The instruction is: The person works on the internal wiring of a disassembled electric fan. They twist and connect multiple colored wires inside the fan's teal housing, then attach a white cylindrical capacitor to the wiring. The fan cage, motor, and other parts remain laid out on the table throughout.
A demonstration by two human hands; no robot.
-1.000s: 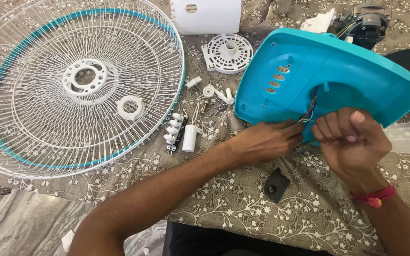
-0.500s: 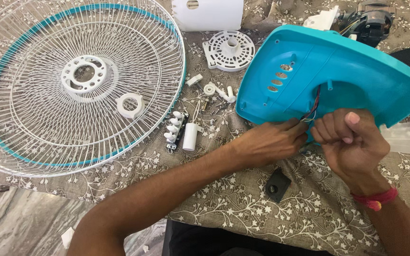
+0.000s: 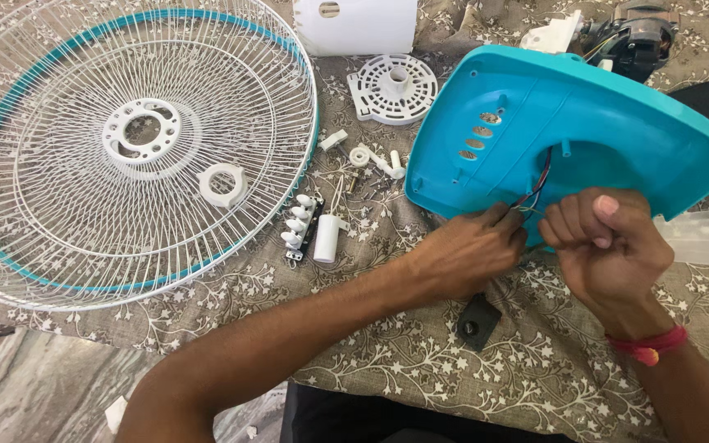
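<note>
The big white fan grille (image 3: 125,148) with a teal ring lies flat at nine o'clock on the table (image 3: 371,328). The teal fan base (image 3: 584,131) lies at two o'clock, its long axis running from ten to four o'clock. White plastic parts (image 3: 391,86) lie between them. Both hands, the left hand (image 3: 469,250) and right hand (image 3: 609,242), are clenched on the thin wires (image 3: 535,193) coming from the base's hollow, at its near edge.

A smooth, faintly glossy turquoise plastic fan base (image 3: 584,123) is seen on a matt printed cloth (image 3: 420,385). The fan guard (image 3: 133,148) is made of thin white-coated wire. Matt white plastic forms the capacitor (image 3: 327,238) and switch block (image 3: 299,226).
</note>
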